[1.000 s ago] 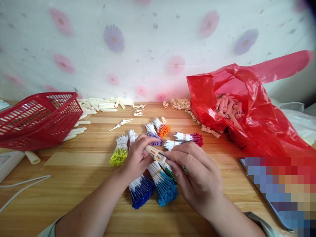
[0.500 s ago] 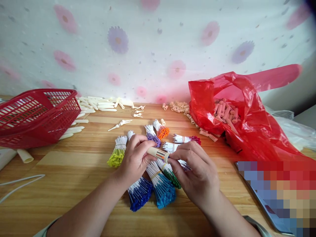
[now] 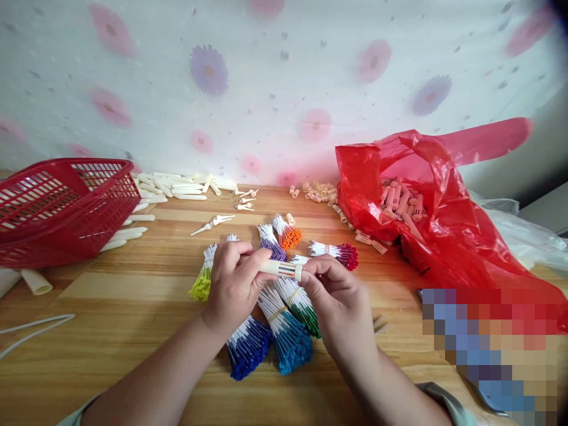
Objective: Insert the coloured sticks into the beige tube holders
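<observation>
My left hand [image 3: 239, 275] is closed around a cream multicolour pen [image 3: 280, 268], held nearly level above the bundles. Slots in the barrel show dark and orange parts inside. At the pen's right end, the thumb and fingers of my right hand [image 3: 339, 296] pinch its rim; any small part between them is hidden. Under and around my hands lie rubber-banded bundles of white pen refills with coloured ends: blue refills [image 3: 251, 349], light blue refills [image 3: 290, 340], green refills [image 3: 306, 310], yellow refills [image 3: 202, 281], purple refills [image 3: 271, 245], orange refills [image 3: 286, 232] and red refills [image 3: 344, 254].
A red plastic basket [image 3: 75, 195] stands at left beside cream pen barrels [image 3: 190, 190]. Small white pointed parts [image 3: 213, 223] lie mid-table. A red bag [image 3: 448, 207] holds pink slotted pieces [image 3: 402, 200]; cream slotted pieces [image 3: 322, 192] lie beside it. A pixelated flat object sits at right.
The pen has turned closer to level and moved slightly left. My right hand has shifted left with it, and something small and blurred shows beside its outer edge. The view has moved a little.
</observation>
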The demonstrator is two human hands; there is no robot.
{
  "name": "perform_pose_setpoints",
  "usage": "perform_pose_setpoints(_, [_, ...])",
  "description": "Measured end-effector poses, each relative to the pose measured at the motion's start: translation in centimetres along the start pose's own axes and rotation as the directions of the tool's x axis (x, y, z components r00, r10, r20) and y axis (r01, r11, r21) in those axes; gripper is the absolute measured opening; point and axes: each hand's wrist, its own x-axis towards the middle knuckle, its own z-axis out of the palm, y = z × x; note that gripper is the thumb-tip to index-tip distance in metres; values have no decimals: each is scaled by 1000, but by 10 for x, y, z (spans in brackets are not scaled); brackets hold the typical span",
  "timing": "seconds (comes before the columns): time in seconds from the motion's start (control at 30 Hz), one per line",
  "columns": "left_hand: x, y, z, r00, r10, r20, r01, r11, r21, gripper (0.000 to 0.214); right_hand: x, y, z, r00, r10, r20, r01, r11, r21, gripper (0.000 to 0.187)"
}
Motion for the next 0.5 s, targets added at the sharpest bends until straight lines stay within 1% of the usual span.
perform_pose_setpoints(0.1, [-1, -1, 1, 1000, 12, -2, -12, 999, 35, 32, 0, 3, 6, 995, 95, -30, -90, 985, 145, 13])
perform_pose_setpoints(0.27, [-1, -1, 4, 1000, 27, -4, -26, 995, 93, 28, 3, 7, 6, 977, 212, 18, -207, 928, 311, 14])
perform_pose_setpoints(0.4, [0, -2, 3, 1000, 26, -2, -26, 992, 122, 25, 6, 9, 4, 970, 242, 32, -237, 903, 358, 14])
perform_pose_setpoints(0.5, [-1, -5, 2, 1000, 22, -8, -21, 990, 136, 23, 6, 8, 5, 973, 226, 38, -224, 904, 365, 15])
